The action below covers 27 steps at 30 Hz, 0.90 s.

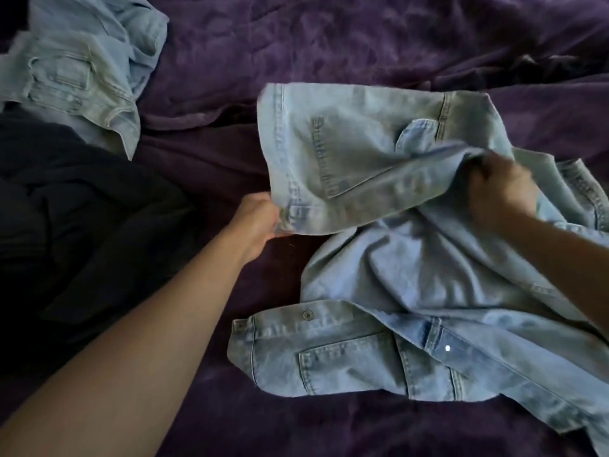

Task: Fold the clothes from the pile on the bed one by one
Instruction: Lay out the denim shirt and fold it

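A light blue denim jacket [412, 265] lies open and rumpled on the purple bed cover, right of centre. Its far front panel, with a flap pocket, is lifted off the bed. My left hand [260, 219] pinches that panel's lower left corner. My right hand [501, 189] grips a bunch of the same panel's edge further right. The jacket's near front panel with a metal button lies flat toward me.
A second pale denim garment [85, 70] lies crumpled at the far left. A heap of dark clothes [72, 219] sits at the left, below it. The purple bed cover [329, 44] stretches beyond and between them.
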### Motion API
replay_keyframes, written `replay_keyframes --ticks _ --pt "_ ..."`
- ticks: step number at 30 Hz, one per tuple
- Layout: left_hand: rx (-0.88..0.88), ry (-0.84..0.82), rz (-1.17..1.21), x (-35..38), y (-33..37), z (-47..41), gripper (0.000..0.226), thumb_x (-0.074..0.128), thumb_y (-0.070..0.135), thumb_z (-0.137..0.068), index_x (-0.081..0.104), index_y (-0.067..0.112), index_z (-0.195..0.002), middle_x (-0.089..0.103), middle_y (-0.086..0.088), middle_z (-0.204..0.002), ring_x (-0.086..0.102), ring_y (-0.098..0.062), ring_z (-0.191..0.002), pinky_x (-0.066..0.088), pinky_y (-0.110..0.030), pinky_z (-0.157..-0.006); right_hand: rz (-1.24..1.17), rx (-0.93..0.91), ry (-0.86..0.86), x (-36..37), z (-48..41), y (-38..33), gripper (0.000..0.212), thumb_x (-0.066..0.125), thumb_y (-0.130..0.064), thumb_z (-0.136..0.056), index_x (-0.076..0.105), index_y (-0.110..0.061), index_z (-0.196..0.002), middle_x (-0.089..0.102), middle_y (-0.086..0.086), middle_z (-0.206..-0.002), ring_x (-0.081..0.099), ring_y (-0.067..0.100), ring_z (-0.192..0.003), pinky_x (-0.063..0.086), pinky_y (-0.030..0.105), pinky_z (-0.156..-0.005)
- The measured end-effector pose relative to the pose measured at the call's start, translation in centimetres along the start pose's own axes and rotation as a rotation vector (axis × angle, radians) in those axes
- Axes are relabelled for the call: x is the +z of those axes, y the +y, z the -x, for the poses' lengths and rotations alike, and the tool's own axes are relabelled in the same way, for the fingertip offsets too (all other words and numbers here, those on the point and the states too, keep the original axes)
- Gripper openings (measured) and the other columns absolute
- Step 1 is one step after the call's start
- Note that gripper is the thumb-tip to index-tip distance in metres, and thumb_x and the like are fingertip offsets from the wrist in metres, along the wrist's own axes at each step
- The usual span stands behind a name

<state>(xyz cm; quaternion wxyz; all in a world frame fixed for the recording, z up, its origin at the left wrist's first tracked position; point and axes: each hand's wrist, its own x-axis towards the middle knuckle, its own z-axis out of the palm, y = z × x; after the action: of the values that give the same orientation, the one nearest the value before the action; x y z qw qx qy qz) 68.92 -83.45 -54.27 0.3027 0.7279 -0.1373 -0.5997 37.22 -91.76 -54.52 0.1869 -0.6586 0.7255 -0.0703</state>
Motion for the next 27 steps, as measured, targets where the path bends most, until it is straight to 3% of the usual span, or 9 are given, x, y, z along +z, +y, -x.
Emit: replay_keyframes --ticks 4,7,12,15,17,19,21,24,27 --pt "0.029 0.007 -0.236 3.5 -3.2 0.3 0.038 0.038 -0.007 -0.088 0.067 0.017 -0.085 0.07 -0.012 -0.088 0.061 -0.022 -0.073 0.052 -0.034 -0.071 -0.021 0.155 0.169 -3.2 -4.3 1.2 0.034 0.04 -0.035 -0.085 0.054 -0.01 -0.103 0.063 0.027 -0.107 0.058 0.047 -0.098 0.047 0.052 -0.084" --pt "0.106 0.08 -0.291 6.0 -4.4 0.3 0.007 0.065 0.01 -0.083 0.068 0.015 -0.086 0.069 -0.005 -0.079 0.059 -0.018 -0.07 0.047 -0.027 -0.062 0.035 0.133 0.169 -4.7 -4.9 2.7 0.034 0.039 -0.038 -0.082 0.052 -0.013 -0.102 0.064 0.025 -0.104 0.059 0.046 -0.096 0.05 0.056 -0.082" --pt "-0.143 -0.048 -0.004 8.8 -3.3 0.9 0.041 0.081 0.035 -0.073 0.067 0.011 -0.102 0.072 -0.009 -0.093 0.069 -0.023 -0.086 0.057 -0.033 -0.076 0.155 0.044 -0.05 -3.7 -1.7 6.1 0.03 0.049 -0.039 -0.082 0.049 -0.016 -0.103 0.063 0.022 -0.089 0.057 0.041 -0.087 0.045 0.044 -0.07" --pt "-0.252 -0.207 0.124 7.7 -1.3 1.0 0.027 0.082 0.025 -0.071 0.074 0.008 -0.09 0.074 -0.013 -0.089 0.071 -0.026 -0.079 0.058 -0.034 -0.068 0.183 0.026 -0.167 -2.6 0.4 7.6 0.015 0.052 -0.031 -0.088 0.052 -0.016 -0.087 0.063 0.021 -0.081 0.052 0.035 -0.073 0.038 0.039 -0.065" --pt "-0.071 0.033 0.121 5.9 -0.3 0.7 0.013 0.082 0.014 -0.068 0.073 0.01 -0.077 0.074 -0.009 -0.082 0.069 -0.022 -0.074 0.056 -0.029 -0.063 0.154 0.027 -0.102 -2.9 1.1 8.1 0.022 0.045 -0.032 -0.089 0.06 -0.014 -0.088 0.064 0.026 -0.087 0.056 0.041 -0.076 0.038 0.039 -0.064" --pt "0.136 0.466 -0.064 2.5 0.0 0.9 0.011 0.073 0.008 -0.072 0.065 0.013 -0.067 0.07 -0.006 -0.076 0.066 -0.023 -0.073 0.052 -0.03 -0.064 0.103 -0.047 0.003 -3.6 1.7 8.0 0.037 0.039 -0.034 -0.085 0.067 -0.017 -0.103 0.065 0.023 -0.096 0.06 0.043 -0.086 0.041 0.04 -0.067" --pt "0.112 0.752 -0.357 -1.9 -0.8 1.2 0.006 0.062 0.01 -0.078 0.062 0.009 -0.072 0.068 -0.014 -0.084 0.066 -0.032 -0.084 0.051 -0.035 -0.072 0.085 -0.135 0.022 -4.1 2.1 7.6 0.041 0.042 -0.033 -0.086 0.068 -0.02 -0.116 0.067 0.016 -0.106 0.06 0.04 -0.096 0.047 0.042 -0.075" --pt "-0.124 0.748 -0.71 -6.5 -2.3 1.4 0.022 0.055 0.011 -0.083 0.068 0.002 -0.098 0.067 -0.02 -0.103 0.064 -0.039 -0.095 0.054 -0.04 -0.078 0.205 -0.189 -0.141 -4.0 2.2 7.1 0.039 0.057 -0.027 -0.087 0.063 -0.024 -0.126 0.064 0.013 -0.121 0.056 0.038 -0.107 0.047 0.05 -0.087" --pt "0.083 0.763 -0.644 -5.7 -0.4 0.1 0.017 0.055 0.02 -0.083 0.067 0.01 -0.088 0.069 -0.015 -0.1 0.063 -0.036 -0.093 0.052 -0.037 -0.079 0.232 -0.195 -0.185 -3.8 1.6 6.5 0.063 0.067 -0.031 -0.078 0.047 -0.029 -0.137 0.049 0.009 -0.137 0.044 0.036 -0.122 0.04 0.051 -0.095"
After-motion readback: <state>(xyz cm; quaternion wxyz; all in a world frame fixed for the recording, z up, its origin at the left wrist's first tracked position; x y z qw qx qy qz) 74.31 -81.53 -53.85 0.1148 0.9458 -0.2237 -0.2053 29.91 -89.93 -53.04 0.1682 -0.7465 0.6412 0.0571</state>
